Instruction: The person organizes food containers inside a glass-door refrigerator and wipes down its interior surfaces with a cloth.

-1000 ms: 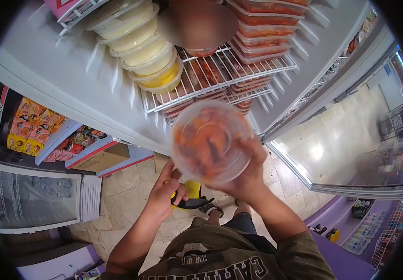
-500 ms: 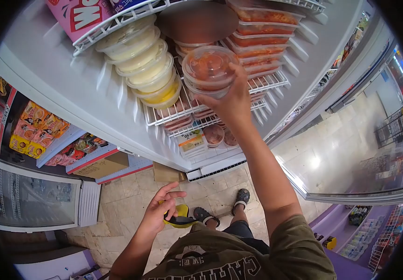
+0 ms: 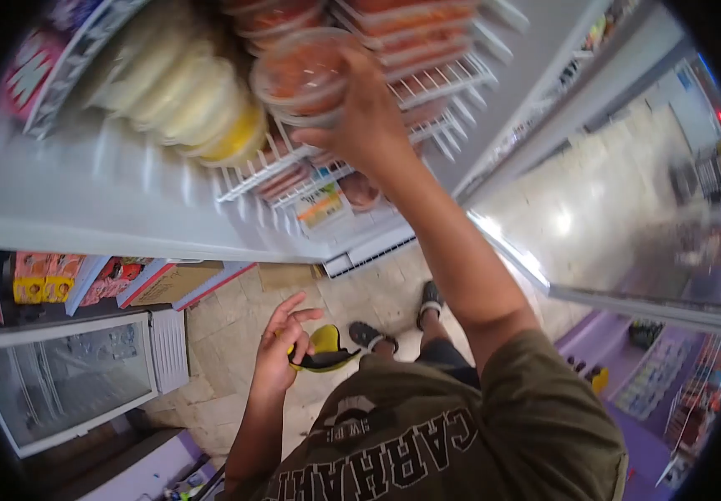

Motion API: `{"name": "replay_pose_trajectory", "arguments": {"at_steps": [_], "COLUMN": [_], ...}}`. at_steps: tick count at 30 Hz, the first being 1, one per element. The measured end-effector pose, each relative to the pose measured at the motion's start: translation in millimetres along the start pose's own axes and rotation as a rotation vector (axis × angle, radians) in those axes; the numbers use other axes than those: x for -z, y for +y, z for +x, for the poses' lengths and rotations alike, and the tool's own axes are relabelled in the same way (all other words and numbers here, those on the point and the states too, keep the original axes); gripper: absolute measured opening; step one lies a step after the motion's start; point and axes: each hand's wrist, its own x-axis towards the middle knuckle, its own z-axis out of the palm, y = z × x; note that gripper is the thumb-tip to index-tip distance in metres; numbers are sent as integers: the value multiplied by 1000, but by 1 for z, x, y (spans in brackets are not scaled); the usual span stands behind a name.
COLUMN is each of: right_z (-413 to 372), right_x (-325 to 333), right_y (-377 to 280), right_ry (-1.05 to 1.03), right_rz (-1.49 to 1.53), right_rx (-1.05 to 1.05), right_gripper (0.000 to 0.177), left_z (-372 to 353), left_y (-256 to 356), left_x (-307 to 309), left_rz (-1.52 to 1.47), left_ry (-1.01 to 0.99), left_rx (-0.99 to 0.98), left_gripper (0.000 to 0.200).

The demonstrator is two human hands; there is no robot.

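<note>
My right hand (image 3: 369,117) reaches into the fridge, its fingers and thumb closed around the side of a round clear plastic tub (image 3: 302,71) of red food. The tub is lidded and at the front of a white wire shelf (image 3: 436,88). Behind it are more red-filled tubs (image 3: 273,17). Flat boxes of red food (image 3: 419,33) are piled to its right, and a leaning stack of pale tubs (image 3: 185,92) with a yellow one at the bottom stands to its left. Low by my body, my left hand (image 3: 281,342) has its fingers curled on a yellow and black pouch-like thing (image 3: 327,346).
Lower in the fridge lie meat packs and a labelled pack (image 3: 320,204). The glass door (image 3: 611,225) stands open on the right. A cardboard box (image 3: 181,284) and snack packets (image 3: 43,275) are at left, above a small glass-front cooler (image 3: 68,367). Purple shelves (image 3: 603,401) stand lower right.
The view has turned, so the fridge contents sit higher and further left, blurred. My right hand keeps its hold on the tub; my left hand still has the yellow and black thing.
</note>
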Motion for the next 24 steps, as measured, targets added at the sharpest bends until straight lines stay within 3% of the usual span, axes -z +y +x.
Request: {"name": "replay_pose_trajectory", "arguments": {"at_steps": [3, 5, 8, 9, 10, 13, 17, 19, 22, 24], "right_z": [-6, -28, -94, -127, -166, -229, -265, -261, -266, -260], "right_x": [31, 55, 79, 77, 67, 31, -54, -101, -148, -161], "right_y": [3, 24, 78, 107, 144, 196, 252, 266, 282, 275], "right_ry": [16, 94, 44, -82, -213, -476, -712, -867, -801, -556], "right_rz": [56, 51, 29, 87, 62, 51, 79, 97, 213, 272], "right_rx": [58, 94, -175, -537, -680, -1002, -808, -1261, -1332, -1538], "right_gripper": [93, 66, 36, 25, 21, 26, 39, 51, 52, 35], "left_z": [10, 18, 31, 36, 40, 50, 46, 38, 20, 8], "left_y": [-4, -10, -19, -24, -30, -49, -65, -81, -93, -97], "left_x": [-4, -5, -10, -12, -14, -24, -44, -45, -45, -45], "left_rz": [25, 15, 14, 13, 12, -10, -84, -141, -170, -218], "left_ry": [-1, 5, 18, 16, 15, 41, 149, 219, 334, 373], "left_rx": [-9, 14, 49, 66, 85, 128, 232, 281, 333, 333], "left_gripper": [46, 46, 46, 46, 46, 49, 50, 49, 48, 47]}}
